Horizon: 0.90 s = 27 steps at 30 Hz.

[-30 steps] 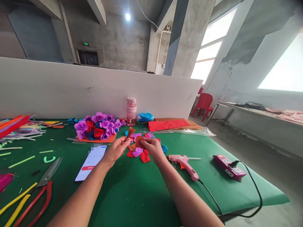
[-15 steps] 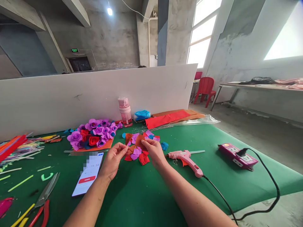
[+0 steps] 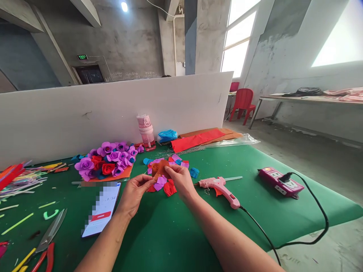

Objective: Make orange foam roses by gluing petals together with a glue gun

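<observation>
Over the scattered petals, my left hand (image 3: 134, 195) pinches the base of a brown paper flower (image 3: 155, 170). A rounded brown petal (image 3: 163, 164) is between the thumb and fingers of my right hand (image 3: 181, 180), up against the flower's right side; whether it sticks there I cannot tell. Purple petals (image 3: 160, 183), red petals (image 3: 170, 187) and blue petals (image 3: 194, 172) lie on the green table just beneath and around both hands. To the right of my right hand, a pink glue gun (image 3: 219, 186) lies on its side with a glue stick in its back.
Finished purple and red flowers (image 3: 109, 160) are heaped at the left, near a phone (image 3: 102, 211) and scissors (image 3: 51, 234). A pink bottle (image 3: 146, 132) and red sheets (image 3: 198, 139) stand or lie along the white board. A purple power strip (image 3: 279, 183) with a cable is at right.
The brown petal in my right hand has come left against the flower, and the flower has turned upward into clearer view. My head view has shifted slightly to the right.
</observation>
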Motion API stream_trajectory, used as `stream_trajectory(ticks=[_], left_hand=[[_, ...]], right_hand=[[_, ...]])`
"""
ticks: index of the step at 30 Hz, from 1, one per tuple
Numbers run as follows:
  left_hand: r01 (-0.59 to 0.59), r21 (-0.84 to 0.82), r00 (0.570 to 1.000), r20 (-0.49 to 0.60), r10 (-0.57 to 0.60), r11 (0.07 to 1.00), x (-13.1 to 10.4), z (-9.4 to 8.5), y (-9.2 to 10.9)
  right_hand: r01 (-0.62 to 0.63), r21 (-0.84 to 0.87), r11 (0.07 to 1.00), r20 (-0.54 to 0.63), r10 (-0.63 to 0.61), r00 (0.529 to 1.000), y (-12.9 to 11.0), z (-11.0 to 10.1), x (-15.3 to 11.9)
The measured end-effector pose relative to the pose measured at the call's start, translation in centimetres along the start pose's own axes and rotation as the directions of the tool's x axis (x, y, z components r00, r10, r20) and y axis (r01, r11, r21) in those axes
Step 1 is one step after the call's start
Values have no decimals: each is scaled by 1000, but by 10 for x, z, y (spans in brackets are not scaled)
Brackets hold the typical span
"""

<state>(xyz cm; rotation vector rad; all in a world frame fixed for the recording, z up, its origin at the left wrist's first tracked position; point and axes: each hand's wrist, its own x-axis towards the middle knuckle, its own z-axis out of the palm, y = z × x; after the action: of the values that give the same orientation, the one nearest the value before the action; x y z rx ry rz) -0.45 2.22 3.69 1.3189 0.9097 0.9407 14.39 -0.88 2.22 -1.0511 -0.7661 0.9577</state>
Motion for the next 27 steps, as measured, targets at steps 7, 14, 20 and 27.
stream_trajectory(ticks=[7, 14, 20, 27], left_hand=[[18, 44, 999, 26, -19, 999, 0, -1, -1], [98, 24, 992, 77, -100, 995, -2, 2, -3], [80, 44, 995, 59, -82, 996, -3, 5, -2], [84, 34, 995, 53, -85, 996, -1, 4, -5]], right_hand=[[19, -5, 1000, 34, -19, 999, 1, -1, 0], [-30, -3, 1000, 13, 30, 999, 0, 1, -3], [-70, 7, 998, 61, 69, 996, -5, 3, -6], [-86, 36, 996, 93, 82, 992, -6, 2, -7]])
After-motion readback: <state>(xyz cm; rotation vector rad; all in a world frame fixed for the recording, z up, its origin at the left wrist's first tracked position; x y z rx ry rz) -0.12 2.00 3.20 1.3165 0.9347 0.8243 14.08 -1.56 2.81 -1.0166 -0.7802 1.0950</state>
